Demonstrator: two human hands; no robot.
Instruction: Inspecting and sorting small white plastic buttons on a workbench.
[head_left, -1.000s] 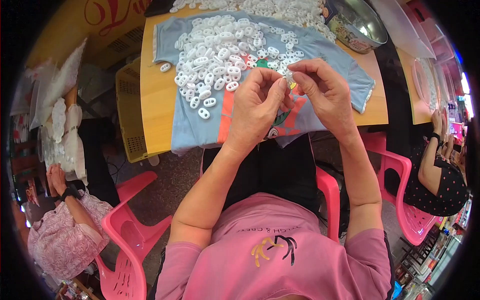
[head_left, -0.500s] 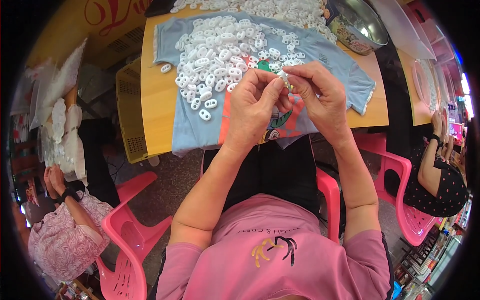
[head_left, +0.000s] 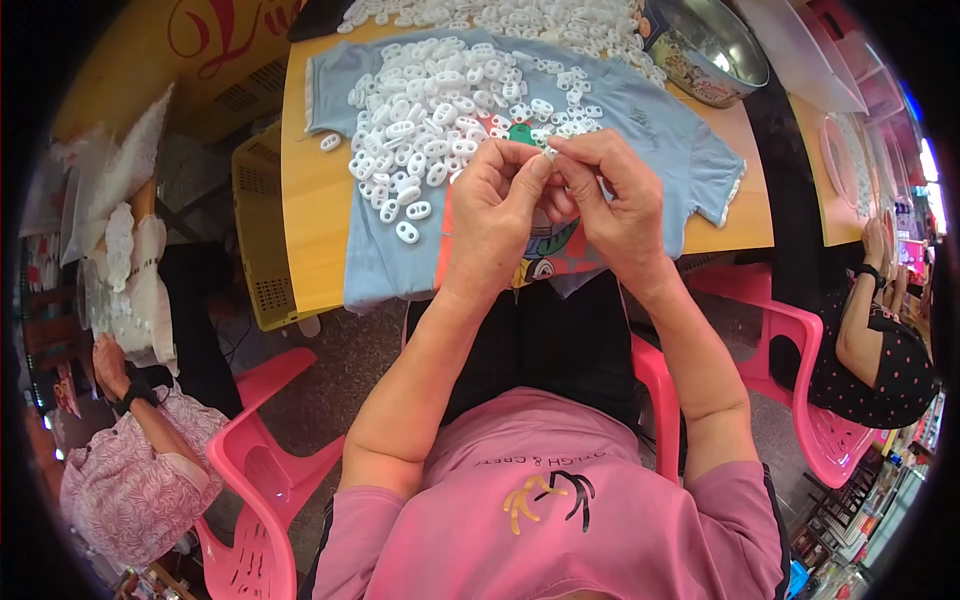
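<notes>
Both hands meet over the blue T-shirt [head_left: 390,265], pinching a small white plastic piece [head_left: 549,153] between thumbs and forefingers. My left hand [head_left: 496,205] grips it from the left, its fingers curled. From the other side my right hand [head_left: 618,195] closes on it, and the fingertips hide most of its shape. Just beyond my left hand lies a heap of white oval two-hole plastic pieces [head_left: 425,100]. Smaller white two-hole pieces [head_left: 575,85] are scattered beyond my right hand, on the shirt's print.
More white pieces [head_left: 540,15] cover the table's far side, near a round metal tin [head_left: 705,50]. A yellow crate [head_left: 262,215] stands left of the wooden table [head_left: 310,240]. People work at both sides, by pink chairs [head_left: 250,470].
My hands have shifted slightly left, and the fingertips have come closer together around the small white piece. At the left, the other person's hands have moved a little.
</notes>
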